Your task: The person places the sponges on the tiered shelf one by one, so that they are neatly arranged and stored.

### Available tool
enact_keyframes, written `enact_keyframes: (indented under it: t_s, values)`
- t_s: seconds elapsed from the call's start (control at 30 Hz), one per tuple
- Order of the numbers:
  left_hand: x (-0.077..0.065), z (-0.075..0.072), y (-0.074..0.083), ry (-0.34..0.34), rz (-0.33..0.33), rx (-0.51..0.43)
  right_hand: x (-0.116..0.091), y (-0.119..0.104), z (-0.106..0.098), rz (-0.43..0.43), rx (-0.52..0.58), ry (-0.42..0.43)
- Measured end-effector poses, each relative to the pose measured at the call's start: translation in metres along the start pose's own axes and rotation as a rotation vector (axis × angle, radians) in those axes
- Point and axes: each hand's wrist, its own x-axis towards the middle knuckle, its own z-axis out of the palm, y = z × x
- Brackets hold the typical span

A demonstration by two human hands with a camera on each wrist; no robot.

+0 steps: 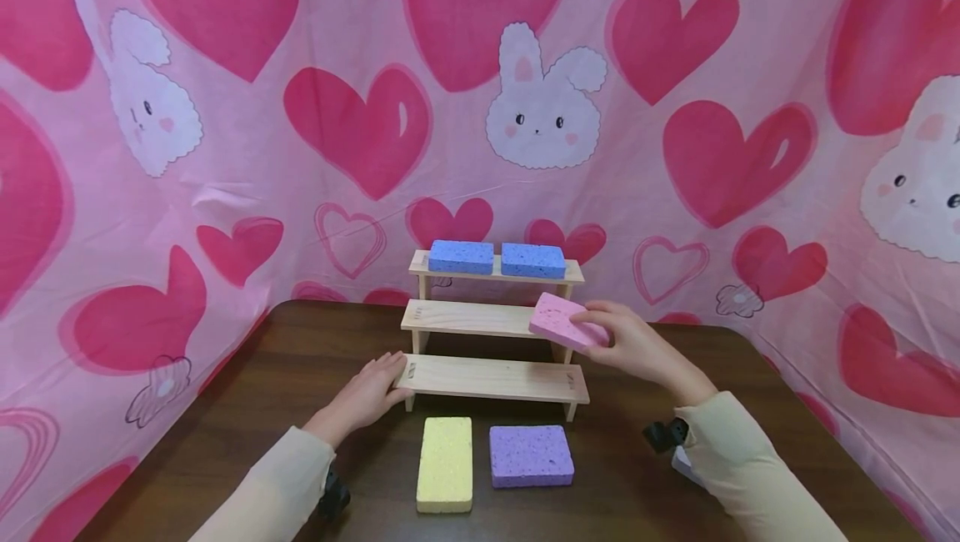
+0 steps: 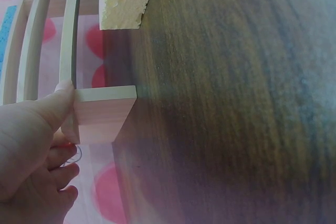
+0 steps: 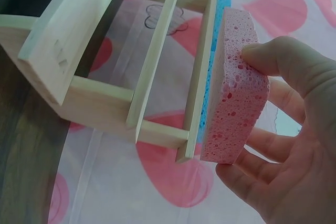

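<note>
A pink sponge [image 1: 567, 321] is held in my right hand [image 1: 637, 346], pinched between thumb and fingers at its right end. It hovers in front of the right part of the middle step of a three-tier wooden stand [image 1: 487, 377]. Close up, the right wrist view shows the thumb on the pink sponge's [image 3: 236, 93] pitted face and the fingers behind it. My left hand [image 1: 367, 392] grips the left end of the lowest step; in the left wrist view the thumb presses one side of the board and a finger lies on the other. Two blue sponges [image 1: 461, 257] lie side by side on the top step.
On the dark wooden table [image 1: 300, 358], a yellow sponge [image 1: 445, 465] and a purple sponge [image 1: 531, 456] lie in front of the stand. A pale object [image 1: 686, 465] is partly hidden by the right sleeve. Behind the table hangs a pink cloth [image 1: 465, 167] with hearts and rabbits.
</note>
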Motion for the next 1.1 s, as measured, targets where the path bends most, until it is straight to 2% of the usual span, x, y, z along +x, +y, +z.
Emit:
enact_keyframes:
  t_s: [0.43,0.8,1.1]
  values:
    - [-0.001,0.001,0.0,0.001,0.001,0.004,0.013,-0.013,0.012,-0.029,0.026,-0.03]
    - [0.0,0.0,0.001,-0.003,0.0,-0.004,0.029,-0.026,0.023,0.006,0.074,-0.08]
    - [-0.001,0.0,0.0,-0.005,-0.009,0.0,0.043,-0.034,0.036,-0.048,0.084,-0.086]
